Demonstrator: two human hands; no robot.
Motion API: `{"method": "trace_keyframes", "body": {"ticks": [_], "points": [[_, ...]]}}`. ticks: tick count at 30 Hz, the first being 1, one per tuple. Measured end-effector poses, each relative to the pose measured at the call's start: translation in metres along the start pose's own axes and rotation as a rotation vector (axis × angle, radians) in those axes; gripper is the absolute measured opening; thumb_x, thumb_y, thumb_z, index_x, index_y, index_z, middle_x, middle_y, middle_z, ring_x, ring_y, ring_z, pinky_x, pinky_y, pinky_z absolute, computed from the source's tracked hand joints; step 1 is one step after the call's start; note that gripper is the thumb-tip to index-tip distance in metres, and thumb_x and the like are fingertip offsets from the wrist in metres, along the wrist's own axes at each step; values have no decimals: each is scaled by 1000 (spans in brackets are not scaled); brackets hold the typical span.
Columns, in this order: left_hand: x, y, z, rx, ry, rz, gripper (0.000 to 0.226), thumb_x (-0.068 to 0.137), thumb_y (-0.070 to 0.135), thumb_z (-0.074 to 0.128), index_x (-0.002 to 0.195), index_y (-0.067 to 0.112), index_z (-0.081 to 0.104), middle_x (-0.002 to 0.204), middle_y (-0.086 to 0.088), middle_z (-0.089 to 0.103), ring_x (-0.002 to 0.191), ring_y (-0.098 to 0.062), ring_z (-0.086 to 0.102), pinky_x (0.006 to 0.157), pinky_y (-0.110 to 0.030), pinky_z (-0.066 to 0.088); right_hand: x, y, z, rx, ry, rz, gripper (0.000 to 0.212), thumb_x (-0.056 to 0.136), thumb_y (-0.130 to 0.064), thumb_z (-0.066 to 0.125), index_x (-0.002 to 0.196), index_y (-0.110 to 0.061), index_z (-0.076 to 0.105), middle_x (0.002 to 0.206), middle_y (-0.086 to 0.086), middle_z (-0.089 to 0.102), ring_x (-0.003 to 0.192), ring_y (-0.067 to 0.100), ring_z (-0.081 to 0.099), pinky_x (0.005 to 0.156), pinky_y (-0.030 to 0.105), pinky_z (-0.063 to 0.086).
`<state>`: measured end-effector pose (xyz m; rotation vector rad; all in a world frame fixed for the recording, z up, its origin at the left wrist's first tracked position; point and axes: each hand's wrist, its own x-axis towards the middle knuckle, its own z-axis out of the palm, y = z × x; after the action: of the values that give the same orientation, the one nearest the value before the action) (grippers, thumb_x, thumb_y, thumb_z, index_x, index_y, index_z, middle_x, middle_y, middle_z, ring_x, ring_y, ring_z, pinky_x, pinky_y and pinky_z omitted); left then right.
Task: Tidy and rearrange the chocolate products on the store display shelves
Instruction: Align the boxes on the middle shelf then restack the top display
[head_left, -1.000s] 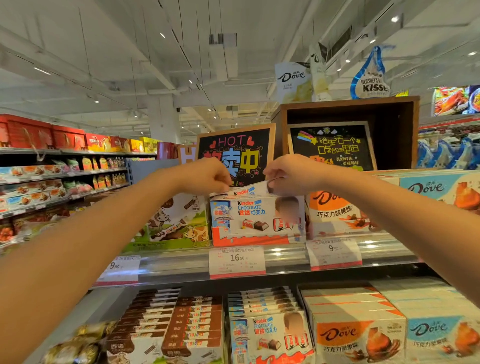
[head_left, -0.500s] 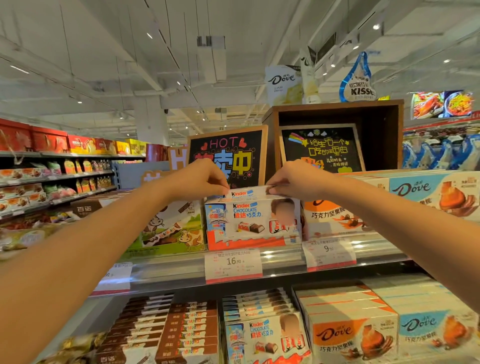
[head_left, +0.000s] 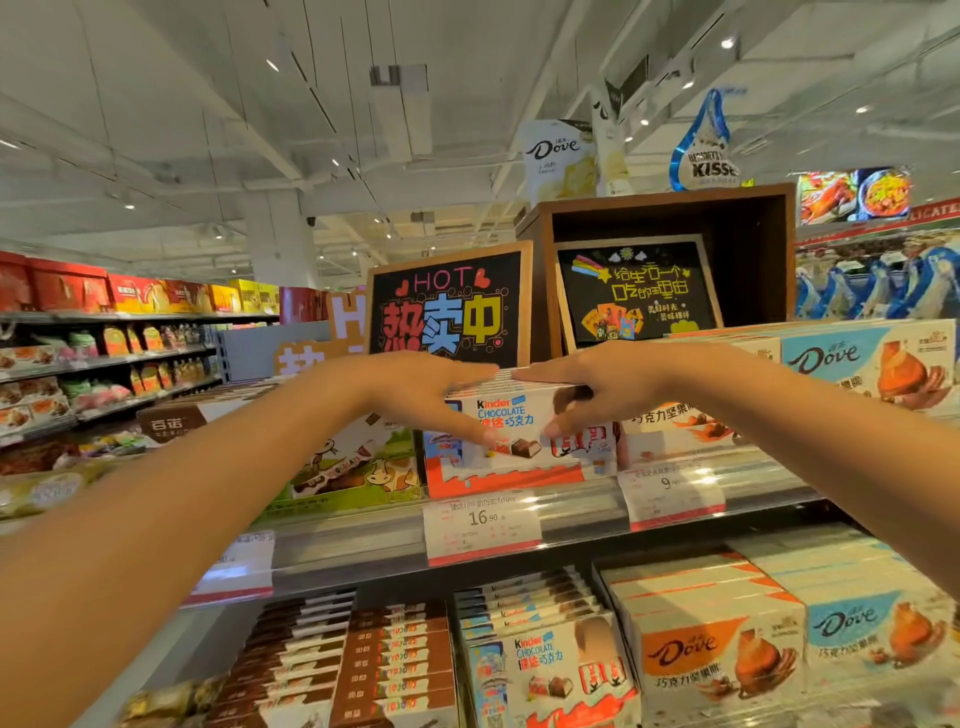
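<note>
A row of white Kinder chocolate boxes (head_left: 514, 431) stands on the upper shelf (head_left: 571, 514), behind a 16.90 price tag. My left hand (head_left: 415, 384) lies flat on the row's top left, its thumb reaching down the front box's face. My right hand (head_left: 597, 379) mirrors it on the top right, fingers straight, thumb on the front face. The fingertips of the two hands almost meet over the row. Orange Dove boxes (head_left: 675, 431) stand just right of the Kinder row, and a cow-printed chocolate box (head_left: 358, 467) just left.
Blue Dove boxes (head_left: 857, 364) fill the upper shelf's right end. Behind the row stand a "HOT" chalkboard sign (head_left: 447, 306) and a wooden box (head_left: 665, 218). The lower shelf holds brown bars (head_left: 395, 660), more Kinder boxes (head_left: 545, 665) and Dove boxes (head_left: 701, 649).
Both hands went from curled, pinching the top edge of the Kinder boxes, to lying flat on the row with thumbs down its front. The view has shifted slightly.
</note>
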<state>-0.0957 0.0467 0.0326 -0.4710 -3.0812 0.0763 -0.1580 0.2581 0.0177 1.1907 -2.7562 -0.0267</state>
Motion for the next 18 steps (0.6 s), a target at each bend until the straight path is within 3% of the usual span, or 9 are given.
{"method": "trace_keyframes", "body": {"ticks": [2, 4, 8, 11, 13, 16, 18], "points": [[2, -1, 0, -32, 8, 22, 78, 76, 64, 56, 144, 38, 28, 122, 17, 57, 112, -8, 54, 95, -27, 42, -1, 1, 0, 3, 8, 1, 79, 81, -62, 53, 146, -42, 12, 123, -8, 58, 114, 16, 51, 100, 34, 39], [2, -3, 0, -42, 60, 32, 81, 71, 70, 56, 142, 36, 36, 129, 15, 55, 110, -7, 53, 96, -29, 42, -2, 3, 0, 16, 19, 0, 78, 81, -62, 53, 145, -45, 12, 124, -9, 59, 115, 16, 51, 100, 34, 39], [4, -3, -2, -57, 103, 53, 62, 77, 55, 63, 133, 34, 48, 109, 25, 54, 97, 3, 53, 80, -17, 41, -4, 1, 4, -45, 86, -15, 78, 83, -60, 52, 147, -38, 13, 125, -8, 58, 112, 17, 53, 94, 31, 41], [10, 3, -8, 11, 69, -8, 64, 75, 57, 66, 130, 34, 47, 115, 12, 56, 106, -11, 55, 90, -29, 45, -14, 4, 5, 1, 189, -60, 82, 83, -59, 53, 149, -28, 14, 148, -2, 36, 131, 19, 38, 105, 33, 32], [20, 14, -12, 82, 64, -54, 61, 74, 59, 65, 125, 32, 48, 117, 7, 53, 106, -13, 53, 93, -33, 45, -31, 16, -3, 117, 318, -94, 74, 87, -53, 52, 148, -26, 19, 152, -2, 29, 137, 16, 30, 110, 34, 27], [37, 49, -14, -2, 133, -14, 63, 66, 71, 60, 115, 32, 53, 118, 7, 54, 104, -12, 53, 93, -36, 46, -64, 55, -20, 311, 381, -42, 62, 90, -40, 55, 144, -22, 31, 148, -3, 36, 135, 13, 34, 104, 26, 31], [53, 79, -14, -44, 208, -1, 60, 76, 61, 62, 123, 25, 51, 123, 6, 52, 111, -15, 51, 96, -36, 44, -83, 92, -29, 381, 336, 17, 61, 87, -34, 61, 141, -20, 38, 142, -2, 45, 130, 12, 41, 98, 23, 33]]}}
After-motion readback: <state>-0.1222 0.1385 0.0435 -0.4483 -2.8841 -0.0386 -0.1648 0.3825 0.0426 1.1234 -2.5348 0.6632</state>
